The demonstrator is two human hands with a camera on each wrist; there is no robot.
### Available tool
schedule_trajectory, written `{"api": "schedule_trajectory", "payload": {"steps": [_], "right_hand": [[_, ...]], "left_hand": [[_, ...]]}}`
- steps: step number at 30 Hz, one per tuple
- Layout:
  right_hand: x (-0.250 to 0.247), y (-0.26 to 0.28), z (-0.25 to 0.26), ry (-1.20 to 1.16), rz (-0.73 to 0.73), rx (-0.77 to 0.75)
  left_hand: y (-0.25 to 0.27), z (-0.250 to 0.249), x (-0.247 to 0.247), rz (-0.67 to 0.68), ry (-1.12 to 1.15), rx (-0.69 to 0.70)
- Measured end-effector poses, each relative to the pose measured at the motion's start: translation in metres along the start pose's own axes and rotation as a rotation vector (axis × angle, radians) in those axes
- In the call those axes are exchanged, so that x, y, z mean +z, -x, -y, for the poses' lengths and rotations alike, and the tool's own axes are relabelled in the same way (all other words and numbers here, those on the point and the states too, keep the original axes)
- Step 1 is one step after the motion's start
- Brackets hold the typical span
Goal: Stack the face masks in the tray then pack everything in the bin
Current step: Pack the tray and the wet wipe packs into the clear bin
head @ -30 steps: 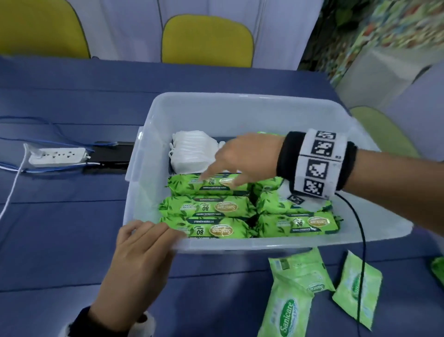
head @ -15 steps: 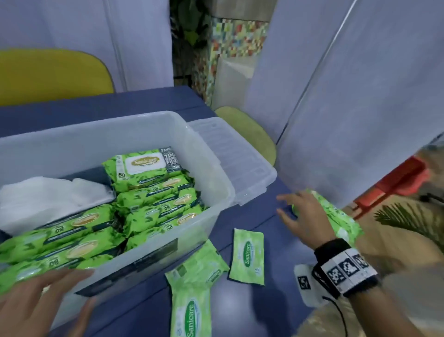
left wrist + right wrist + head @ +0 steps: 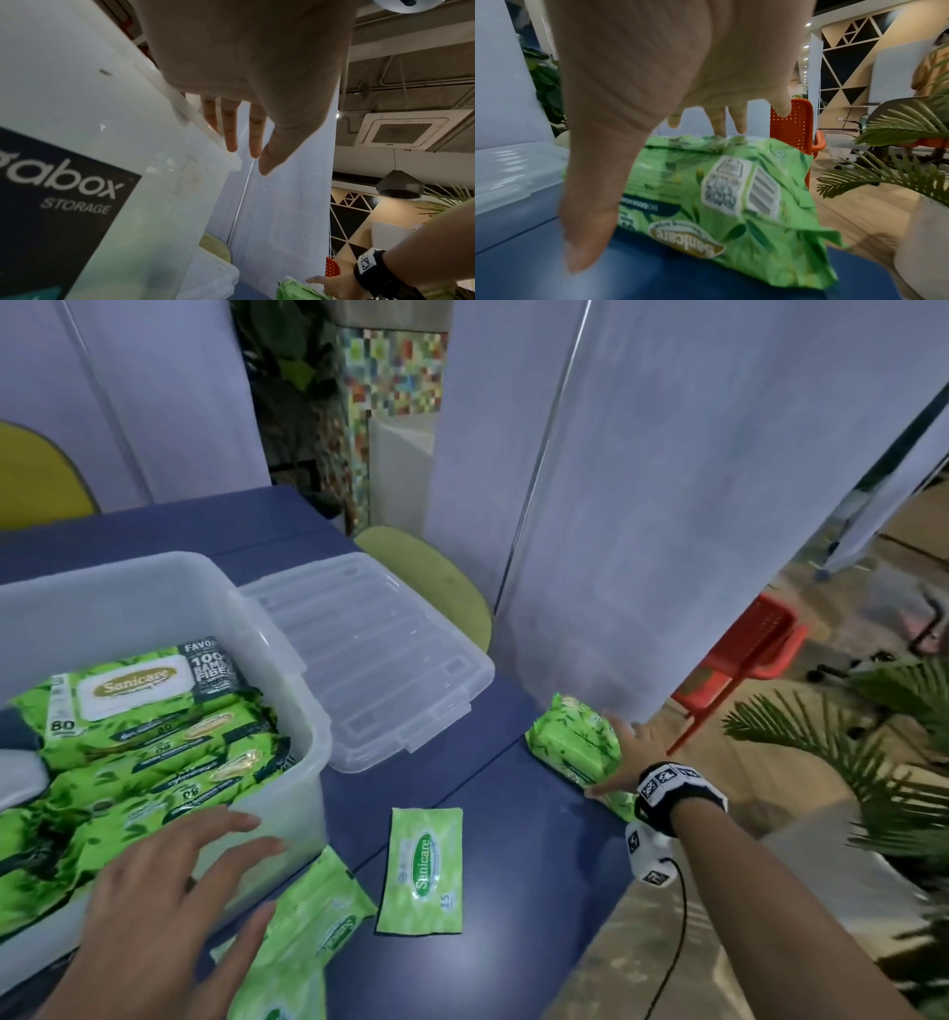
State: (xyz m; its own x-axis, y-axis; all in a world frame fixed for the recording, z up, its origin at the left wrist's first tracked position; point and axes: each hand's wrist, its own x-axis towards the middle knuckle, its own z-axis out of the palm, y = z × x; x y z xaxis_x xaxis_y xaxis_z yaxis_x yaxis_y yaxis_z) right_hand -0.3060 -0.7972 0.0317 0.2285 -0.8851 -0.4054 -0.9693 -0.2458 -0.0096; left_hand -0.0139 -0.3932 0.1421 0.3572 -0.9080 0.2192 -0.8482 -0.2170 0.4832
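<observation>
A clear plastic bin (image 3: 287,660) at the left holds several large green wipes packs (image 3: 138,711) and a white stack of face masks (image 3: 18,775) at its left edge. My left hand (image 3: 221,865) lies open with spread fingers against the bin's front wall (image 3: 77,101); its straight fingers (image 3: 231,132) show by the rim. My right hand (image 3: 624,752) reaches to the table's right edge and lies spread over another large green wipes pack (image 3: 575,747). In the right wrist view the fingertips (image 3: 718,130) touch the pack's (image 3: 718,192) far edge, and the thumb points down beside it.
The bin's clear lid (image 3: 380,660) lies flat just right of the bin. Three small green wipes packets (image 3: 423,870) (image 3: 318,927) (image 3: 280,994) lie on the blue table (image 3: 513,839) near its front. Past the table edge are a white partition, a red chair (image 3: 744,660) and a potted palm (image 3: 873,762).
My right hand left the bin and moved right to the wipes pack at the table edge, now lying over it. The view swung right. My left hand stays at the bin's front.
</observation>
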Motion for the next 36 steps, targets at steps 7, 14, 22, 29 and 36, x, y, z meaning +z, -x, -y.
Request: {"api": "schedule_trajectory", "payload": {"steps": [7,14,22,29,36], "right_hand": [[0.022,-0.006,0.013,0.023,-0.108,0.041],[0.028,0.025,0.03,-0.293,-0.202,-0.029],[-0.004,0.124,0.088,-1.356,-0.021,-0.337],[-0.035,0.199,0.172,-1.996,0.685,-0.574],[-0.049,0.222,0.242,-2.001,0.791,-0.858]], "left_hand": [[-0.018,0.02,0.008,-0.077,-0.169,0.241],[-0.012,0.024,0.01,-0.092,-0.069,0.262],[-0.014,0.021,0.01,-0.13,0.069,0.201],[-0.022,0.004,-0.012,-0.153,0.413,-0.01],[-0.019,-0.003,-0.042,-0.044,1.114,-0.195]]}}
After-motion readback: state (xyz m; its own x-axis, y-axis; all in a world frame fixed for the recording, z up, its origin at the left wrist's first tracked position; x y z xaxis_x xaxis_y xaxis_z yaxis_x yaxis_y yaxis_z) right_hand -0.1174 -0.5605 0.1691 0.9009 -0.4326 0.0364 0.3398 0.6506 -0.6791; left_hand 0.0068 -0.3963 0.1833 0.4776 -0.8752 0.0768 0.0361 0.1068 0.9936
